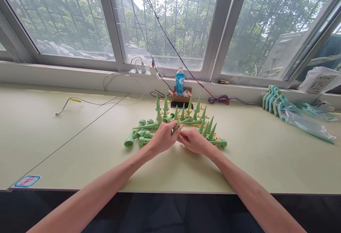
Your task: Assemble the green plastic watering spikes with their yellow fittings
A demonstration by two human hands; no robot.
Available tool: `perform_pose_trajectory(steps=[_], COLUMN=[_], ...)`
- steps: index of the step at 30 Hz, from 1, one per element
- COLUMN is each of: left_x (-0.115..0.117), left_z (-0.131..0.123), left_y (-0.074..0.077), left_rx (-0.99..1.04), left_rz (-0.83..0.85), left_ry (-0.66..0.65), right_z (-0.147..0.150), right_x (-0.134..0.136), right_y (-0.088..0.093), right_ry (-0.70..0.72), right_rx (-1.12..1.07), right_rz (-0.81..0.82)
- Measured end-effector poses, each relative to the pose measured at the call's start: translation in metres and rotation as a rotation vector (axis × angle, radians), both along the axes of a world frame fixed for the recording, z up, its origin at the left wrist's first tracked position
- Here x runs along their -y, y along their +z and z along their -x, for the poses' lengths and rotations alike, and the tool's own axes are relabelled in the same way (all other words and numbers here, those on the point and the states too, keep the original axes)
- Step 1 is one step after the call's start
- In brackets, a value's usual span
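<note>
1. Two bare hands, the left hand (pixel 163 136) and the right hand (pixel 195 141), meet over the middle of the pale worktop (pixel 266 154), fingertips near each other.
2. The left hand grips a slim green spike (pixel 175 127) between thumb and fingers; the spike tilts, just in front of the other green parts.
3. The right hand has its fingers bent and drawn together beside the spike's lower end; whether they grasp anything, I cannot tell.
4. Several green tubes (pixel 129 141) lie in a heap left of the left hand, some with wider collars.
5. Many green cones (pixel 212 132) stand upright behind both hands and beside the right one, small yellow pieces (pixel 218 138) scattered among them.
6. Behind these, a bottle of blue liquid (pixel 180 83) stands at a small cardboard box (pixel 183 98).
7. Pale green hangers (pixel 274 101) lie well to the right, near the windowsill.
</note>
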State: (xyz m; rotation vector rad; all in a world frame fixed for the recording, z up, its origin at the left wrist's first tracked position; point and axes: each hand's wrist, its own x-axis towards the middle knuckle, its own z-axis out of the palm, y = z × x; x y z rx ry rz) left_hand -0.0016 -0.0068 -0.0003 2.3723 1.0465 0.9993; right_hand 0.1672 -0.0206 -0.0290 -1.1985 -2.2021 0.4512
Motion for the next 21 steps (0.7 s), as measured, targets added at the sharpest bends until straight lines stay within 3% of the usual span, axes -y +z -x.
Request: perform_pose_trajectory(steps=[21], left_x=[0.0008], left_z=[0.0004], left_y=[-0.0017], left_rx=[-0.042], left_rz=[0.004], left_ry=[-0.022], right_z=[-0.0011], right_x=[-0.0008], right_y=[0.0003], right_ry=[0.031], right_rx=[0.015], right_rz=[-0.016])
